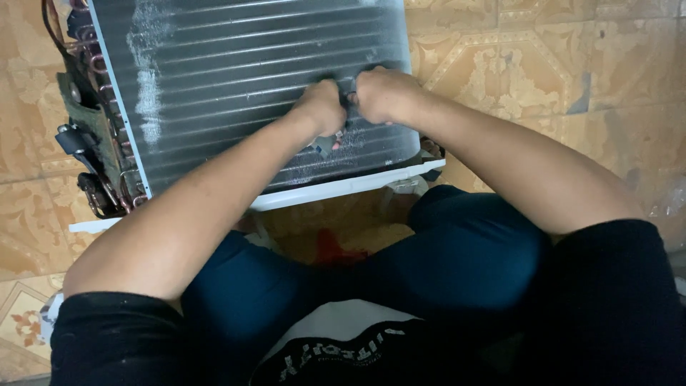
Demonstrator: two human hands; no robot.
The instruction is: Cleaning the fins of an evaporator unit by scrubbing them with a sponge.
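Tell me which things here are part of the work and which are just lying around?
In use:
- finned coil panel
- left hand and right hand, pressed together on its fins
- small tool under the left hand, partly hidden

Lying about:
- clear plastic wrap
- patterned floor tiles

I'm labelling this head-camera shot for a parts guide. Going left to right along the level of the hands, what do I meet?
Copper pipe bends → white patch on the fins → left hand → right hand → patterned floor tiles.
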